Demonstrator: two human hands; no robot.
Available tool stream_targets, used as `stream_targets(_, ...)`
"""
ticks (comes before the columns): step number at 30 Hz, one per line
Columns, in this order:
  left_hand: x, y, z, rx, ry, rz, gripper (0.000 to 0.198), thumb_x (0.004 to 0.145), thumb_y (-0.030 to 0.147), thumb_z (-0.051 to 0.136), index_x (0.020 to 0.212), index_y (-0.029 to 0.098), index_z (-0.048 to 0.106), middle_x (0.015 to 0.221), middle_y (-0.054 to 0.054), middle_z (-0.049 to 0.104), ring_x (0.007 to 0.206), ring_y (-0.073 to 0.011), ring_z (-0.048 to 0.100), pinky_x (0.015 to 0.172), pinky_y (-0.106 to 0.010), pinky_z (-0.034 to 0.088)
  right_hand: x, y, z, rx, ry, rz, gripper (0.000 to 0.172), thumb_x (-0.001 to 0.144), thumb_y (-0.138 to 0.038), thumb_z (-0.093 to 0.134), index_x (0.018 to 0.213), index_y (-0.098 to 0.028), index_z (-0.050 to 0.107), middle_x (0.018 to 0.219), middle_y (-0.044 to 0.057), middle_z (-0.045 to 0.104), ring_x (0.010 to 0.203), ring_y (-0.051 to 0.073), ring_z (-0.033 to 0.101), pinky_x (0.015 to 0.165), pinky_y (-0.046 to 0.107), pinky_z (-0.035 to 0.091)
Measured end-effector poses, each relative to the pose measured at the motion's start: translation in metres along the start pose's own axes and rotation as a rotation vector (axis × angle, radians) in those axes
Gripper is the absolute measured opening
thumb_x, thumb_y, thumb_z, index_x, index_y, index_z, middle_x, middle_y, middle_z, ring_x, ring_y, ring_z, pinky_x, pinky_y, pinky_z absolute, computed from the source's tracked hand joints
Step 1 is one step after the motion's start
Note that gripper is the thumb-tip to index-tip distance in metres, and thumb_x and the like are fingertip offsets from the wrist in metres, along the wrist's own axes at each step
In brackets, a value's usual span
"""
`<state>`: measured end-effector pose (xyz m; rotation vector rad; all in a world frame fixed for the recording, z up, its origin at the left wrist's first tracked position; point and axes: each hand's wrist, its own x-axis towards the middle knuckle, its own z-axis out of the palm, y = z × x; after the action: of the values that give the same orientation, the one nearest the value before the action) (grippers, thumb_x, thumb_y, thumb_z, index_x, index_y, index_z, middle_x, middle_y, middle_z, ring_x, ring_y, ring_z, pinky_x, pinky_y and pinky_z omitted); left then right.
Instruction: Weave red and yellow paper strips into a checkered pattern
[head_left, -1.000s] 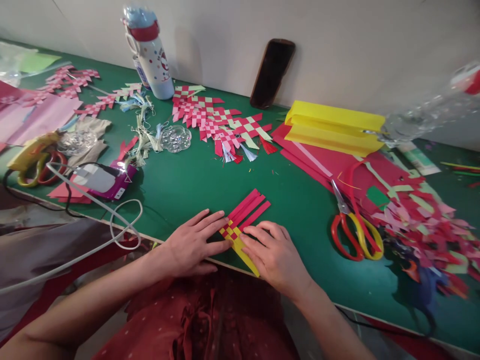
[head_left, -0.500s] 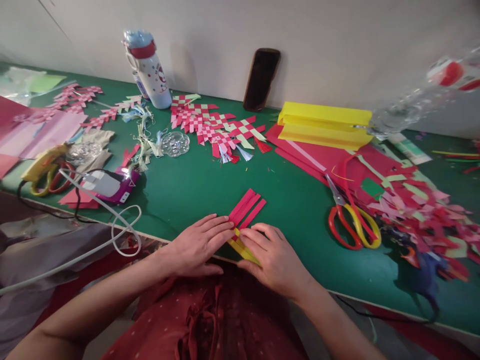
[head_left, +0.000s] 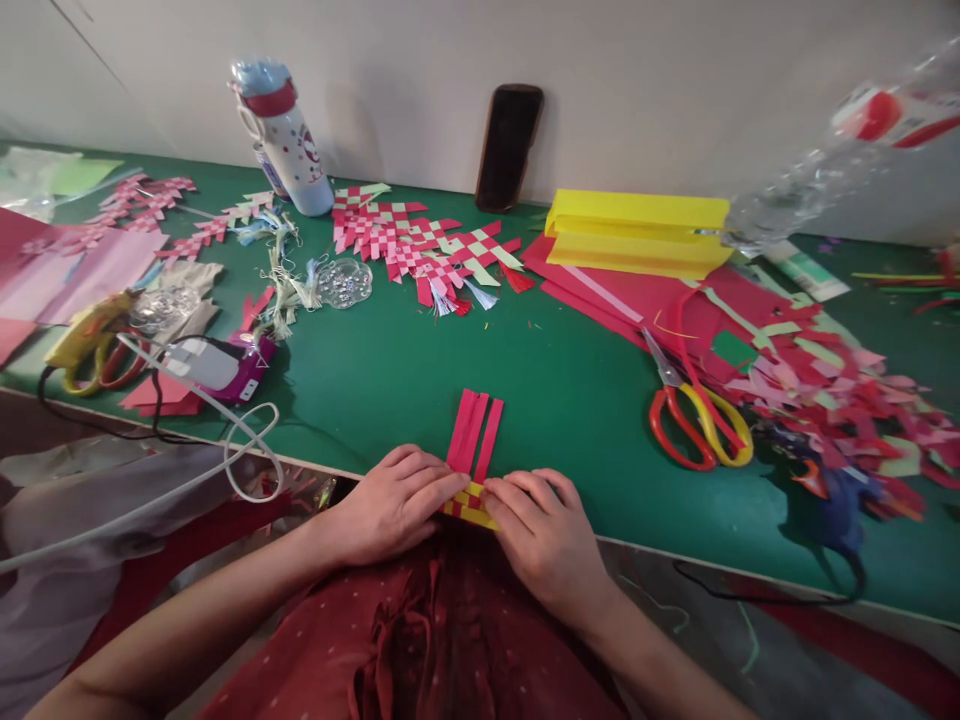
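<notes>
A small weave of paper strips lies at the near edge of the table, its red strips pointing away from me. Yellow strips cross them close to my body and form a checked patch. My left hand grips the left side of the weave, thumb and fingers closed at the crossing. On the right side, my right hand pinches the ends of the yellow strips with curled fingers. Both hands cover part of the checked patch.
Scissors lie to the right, beside a heap of paper scraps and folded yellow paper. Finished woven pieces, a flask and a phone are at the back. A white cable loops over the left edge.
The woven strips have turned, so the red ones now point more straight away from me and the yellow ones lie more crosswise. Both hands have turned with them, and the view has shifted slightly.
</notes>
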<state>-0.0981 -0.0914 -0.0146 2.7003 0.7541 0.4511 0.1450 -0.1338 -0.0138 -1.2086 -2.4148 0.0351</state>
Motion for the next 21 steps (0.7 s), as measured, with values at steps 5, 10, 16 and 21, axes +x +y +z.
stream_targets(5,0.002,0.006,0.012,-0.028,0.078,-0.04,0.034,0.095,0.014,0.046,0.128,0.019,0.053,0.112,-0.007,0.069,0.104,-0.02,0.06,0.096,-0.038,0.041,-0.005,-0.004,-0.002,0.009,0.038,0.006,0.022,0.094,-0.013,0.051,0.102,-0.022,0.07,0.104,0.003,0.074,0.094,0.017,0.061,0.09,0.038,0.036)
stream_targets(10,0.016,0.013,0.015,-0.205,0.109,-0.162,0.022,0.096,0.02,0.046,0.104,0.021,0.066,0.098,-0.005,0.072,0.094,-0.0202,0.06,0.088,-0.038,0.04,0.002,0.001,-0.006,0.064,0.065,0.057,0.021,0.097,-0.016,0.048,0.095,-0.02,0.069,0.093,0.002,0.075,0.085,0.015,0.063,0.088,0.035,0.037)
stream_targets(16,0.041,0.014,0.0,-0.399,0.148,-0.324,0.015,0.091,0.023,0.056,0.083,0.019,0.067,0.082,-0.003,0.07,0.082,-0.0175,0.06,0.081,-0.033,0.042,0.023,0.018,-0.023,0.331,-0.137,0.222,0.023,0.097,-0.022,0.046,0.09,-0.022,0.068,0.085,0.001,0.074,0.078,0.014,0.065,0.076,0.029,0.042)
stream_targets(21,0.067,0.003,-0.019,-0.654,0.156,-0.465,0.021,0.089,0.033,0.058,0.084,0.016,0.068,0.078,-0.002,0.068,0.074,-0.0146,0.061,0.071,-0.025,0.046,0.057,0.04,-0.042,0.675,-0.376,0.552,0.029,0.092,-0.042,0.05,0.088,-0.022,0.071,0.075,0.0,0.069,0.067,0.014,0.059,0.06,0.025,0.041)
